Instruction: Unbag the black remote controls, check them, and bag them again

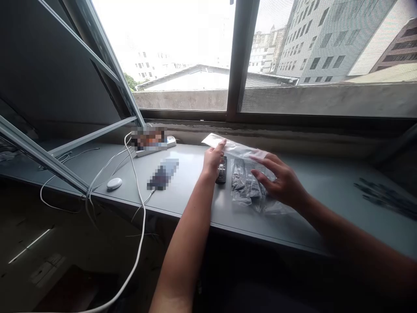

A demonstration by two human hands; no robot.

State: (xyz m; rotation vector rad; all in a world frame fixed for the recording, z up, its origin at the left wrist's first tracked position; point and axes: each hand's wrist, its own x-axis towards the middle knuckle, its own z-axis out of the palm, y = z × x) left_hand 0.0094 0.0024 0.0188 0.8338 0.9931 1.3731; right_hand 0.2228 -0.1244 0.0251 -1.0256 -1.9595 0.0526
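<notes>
Left hand (213, 158), above the black oblong remote (222, 174) on the grey worktop (192, 191), pinches a long translucent-white plastic sleeve (241, 150), likely to steady it. Over crinkled clear plastic bags (243, 187), right hand (285, 180) meets the sleeve's other end, thumb apart, grip unclear.

Remote (222, 173) partly hidden behind left hand (213, 160); dark items (386, 198) at right edge blurred.

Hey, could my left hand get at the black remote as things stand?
Probably yes, if freed: your left hand pinches a translucent bag, so it would likely need to let go first. The black remote shows beside that hand, its near end uncovered.
</notes>
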